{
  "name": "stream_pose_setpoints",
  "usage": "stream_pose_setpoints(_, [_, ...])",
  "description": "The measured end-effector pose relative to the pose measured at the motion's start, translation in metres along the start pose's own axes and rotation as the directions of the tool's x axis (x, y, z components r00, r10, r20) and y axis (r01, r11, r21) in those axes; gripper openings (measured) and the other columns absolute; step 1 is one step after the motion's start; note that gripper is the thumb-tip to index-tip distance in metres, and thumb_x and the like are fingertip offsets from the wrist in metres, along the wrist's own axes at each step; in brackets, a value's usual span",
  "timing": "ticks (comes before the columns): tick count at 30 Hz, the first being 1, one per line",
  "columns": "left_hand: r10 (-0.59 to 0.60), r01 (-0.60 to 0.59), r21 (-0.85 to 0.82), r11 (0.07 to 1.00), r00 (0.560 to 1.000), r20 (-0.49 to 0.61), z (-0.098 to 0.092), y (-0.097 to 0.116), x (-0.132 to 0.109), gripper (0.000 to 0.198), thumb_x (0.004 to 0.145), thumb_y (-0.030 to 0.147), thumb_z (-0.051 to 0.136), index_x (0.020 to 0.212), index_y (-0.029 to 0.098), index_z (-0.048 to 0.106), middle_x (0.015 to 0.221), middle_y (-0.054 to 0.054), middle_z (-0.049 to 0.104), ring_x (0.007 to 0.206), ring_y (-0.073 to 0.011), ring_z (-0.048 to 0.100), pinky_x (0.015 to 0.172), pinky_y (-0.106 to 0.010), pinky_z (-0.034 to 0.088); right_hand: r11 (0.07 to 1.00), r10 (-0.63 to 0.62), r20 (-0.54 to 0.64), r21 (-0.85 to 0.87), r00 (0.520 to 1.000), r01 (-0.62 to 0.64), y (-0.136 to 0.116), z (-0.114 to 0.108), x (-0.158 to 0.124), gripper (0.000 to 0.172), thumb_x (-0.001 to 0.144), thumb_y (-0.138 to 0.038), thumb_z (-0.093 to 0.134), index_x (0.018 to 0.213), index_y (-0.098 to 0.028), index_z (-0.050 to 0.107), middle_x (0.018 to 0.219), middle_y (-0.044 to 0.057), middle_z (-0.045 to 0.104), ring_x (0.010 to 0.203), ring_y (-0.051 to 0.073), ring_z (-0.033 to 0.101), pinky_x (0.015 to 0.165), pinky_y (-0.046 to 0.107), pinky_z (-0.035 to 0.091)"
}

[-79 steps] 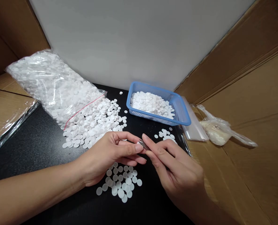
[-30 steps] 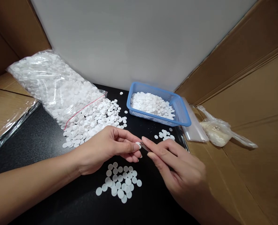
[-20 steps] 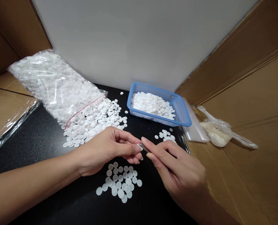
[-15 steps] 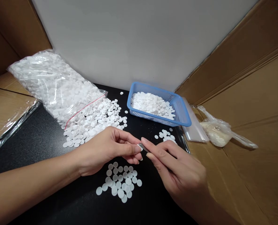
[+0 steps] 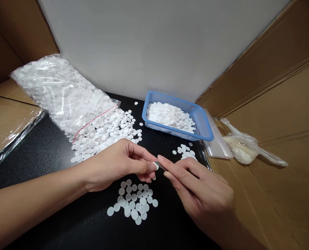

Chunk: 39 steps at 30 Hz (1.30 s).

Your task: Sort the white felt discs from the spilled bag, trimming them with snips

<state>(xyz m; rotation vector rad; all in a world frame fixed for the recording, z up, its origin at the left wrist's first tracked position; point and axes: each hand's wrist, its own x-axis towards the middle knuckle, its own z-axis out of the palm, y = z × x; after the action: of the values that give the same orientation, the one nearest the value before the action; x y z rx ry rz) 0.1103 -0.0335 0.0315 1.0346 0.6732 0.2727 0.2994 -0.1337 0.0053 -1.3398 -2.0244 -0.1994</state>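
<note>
My left hand (image 5: pixel 118 166) pinches a small white disc (image 5: pixel 156 165) between thumb and fingers, above the black table. My right hand (image 5: pixel 198 187) is closed on a thin metal tool (image 5: pixel 160 166), likely tweezers, whose tip touches that disc. Just below both hands lies a small cluster of loose white discs (image 5: pixel 135 205). A larger spill of discs (image 5: pixel 105 133) spreads from an open clear bag (image 5: pixel 58 97) at the left. A blue basket (image 5: pixel 203 126) at the back holds more discs.
A few discs (image 5: pixel 183 151) lie right of the hands near a clear flat bag (image 5: pixel 217 146). A crumpled bag with pale contents (image 5: pixel 241 147) rests on the cardboard (image 5: pixel 279 166) at right. Cardboard and plastic film (image 5: pixel 11 139) border the left; a white wall (image 5: pixel 149 45) stands behind.
The hands have stayed together over the small cluster, shifting only slightly; the left fingers have curled a little tighter around the disc. The view has drifted slightly.
</note>
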Motion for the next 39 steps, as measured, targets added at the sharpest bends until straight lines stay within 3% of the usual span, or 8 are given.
stream_pose_setpoints(12, [0.012, -0.011, 0.018, 1.0, 0.999, -0.039, -0.003, -0.001, 0.002, 0.008, 0.081, 0.017, 0.075, 0.085, 0.015, 0.081, 0.07, -0.002, 0.071, 0.065, -0.0083, 0.062, 0.068, -0.019, 0.052, 0.995, 0.098, -0.04, 0.028, 0.994, -0.097, 0.003, 0.003, -0.003, 0.037, 0.094, -0.008, 0.059, 0.127, -0.023, 0.068, 0.071, -0.002, 0.057, 0.055, 0.008, 0.05, 0.052, 0.022, 0.041])
stream_pose_setpoints(17, [0.17, -0.158, 0.221, 0.962, 0.985, -0.035, -0.007, -0.003, 0.003, 0.014, 0.083, 0.015, 0.072, 0.093, 0.019, 0.081, 0.076, 0.0, 0.071, 0.07, -0.0086, 0.063, 0.068, -0.018, 0.05, 0.987, 0.162, -0.004, 0.026, 0.987, -0.162, 0.008, 0.004, -0.001, 0.035, 0.098, -0.016, 0.056, 0.132, -0.021, 0.064, 0.081, 0.001, 0.062, 0.061, 0.01, 0.057, 0.055, 0.024, 0.046])
stream_pose_setpoints(24, [0.478, -0.402, 0.648, 0.647, 0.876, 0.066, -0.008, -0.005, 0.0, 0.021, 0.089, 0.013, 0.063, 0.102, 0.019, 0.079, 0.081, 0.0, 0.069, 0.073, -0.0102, 0.064, 0.066, -0.018, 0.049, 0.963, 0.264, 0.079, -0.084, 0.961, -0.258, 0.039, 0.021, -0.001, 0.033, 0.104, -0.032, 0.045, 0.129, -0.02, 0.063, 0.093, 0.006, 0.066, 0.077, 0.018, 0.068, 0.062, 0.028, 0.052])
stream_pose_setpoints(26, [0.558, -0.442, 0.779, 0.445, 0.817, 0.145, -0.013, -0.018, -0.005, 0.025, 0.093, 0.012, 0.058, 0.108, 0.018, 0.076, 0.086, -0.003, 0.069, 0.075, -0.0117, 0.065, 0.068, -0.02, 0.051, 0.952, 0.289, 0.124, -0.14, 0.949, -0.272, 0.048, 0.03, -0.004, 0.035, 0.104, -0.035, 0.043, 0.127, -0.019, 0.063, 0.093, 0.007, 0.065, 0.078, 0.02, 0.068, 0.059, 0.029, 0.052])
stream_pose_setpoints(29, [0.573, -0.463, 0.886, -0.013, 0.723, 0.386, -0.026, -0.047, -0.018, 0.031, 0.099, 0.013, 0.045, 0.119, 0.013, 0.069, 0.095, -0.009, 0.069, 0.082, -0.0178, 0.067, 0.069, -0.026, 0.055, 0.942, 0.308, 0.21, -0.207, 0.928, -0.266, 0.056, 0.043, -0.008, 0.035, 0.103, -0.034, 0.044, 0.124, -0.016, 0.065, 0.092, 0.008, 0.064, 0.072, 0.021, 0.067, 0.054, 0.03, 0.05])
stream_pose_setpoints(32, [0.502, -0.431, 0.857, -0.283, 0.695, 0.516, -0.037, -0.07, -0.036, 0.032, 0.101, 0.011, 0.041, 0.121, 0.006, 0.066, 0.101, -0.015, 0.071, 0.091, -0.0247, 0.067, 0.076, -0.034, 0.058, 0.952, 0.271, 0.236, -0.212, 0.933, -0.222, 0.057, 0.055, -0.01, 0.033, 0.102, -0.033, 0.046, 0.121, -0.015, 0.066, 0.091, 0.008, 0.063, 0.077, 0.023, 0.067, 0.059, 0.033, 0.052])
stream_pose_setpoints(35, [0.478, -0.428, 0.839, -0.336, 0.691, 0.543, -0.042, -0.08, -0.051, 0.03, 0.1, 0.01, 0.043, 0.12, 0.005, 0.065, 0.109, -0.017, 0.071, 0.098, -0.0266, 0.067, 0.083, -0.037, 0.059, 0.958, 0.239, 0.241, -0.219, 0.941, -0.187, 0.056, 0.061, -0.012, 0.031, 0.102, -0.033, 0.046, 0.119, -0.016, 0.066, 0.091, 0.01, 0.063, 0.084, 0.026, 0.065, 0.066, 0.036, 0.052])
stream_pose_setpoints(39, [0.498, -0.447, 0.882, -0.151, 0.736, 0.458, -0.045, -0.084, -0.057, 0.027, 0.102, 0.02, 0.047, 0.119, 0.011, 0.066, 0.116, -0.014, 0.07, 0.103, -0.0247, 0.068, 0.091, -0.037, 0.059, 0.953, 0.219, 0.223, -0.257, 0.95, -0.159, 0.056, 0.06, -0.011, 0.029, 0.101, -0.035, 0.049, 0.113, -0.016, 0.066, 0.09, 0.01, 0.062, 0.081, 0.026, 0.061, 0.066, 0.038, 0.05])
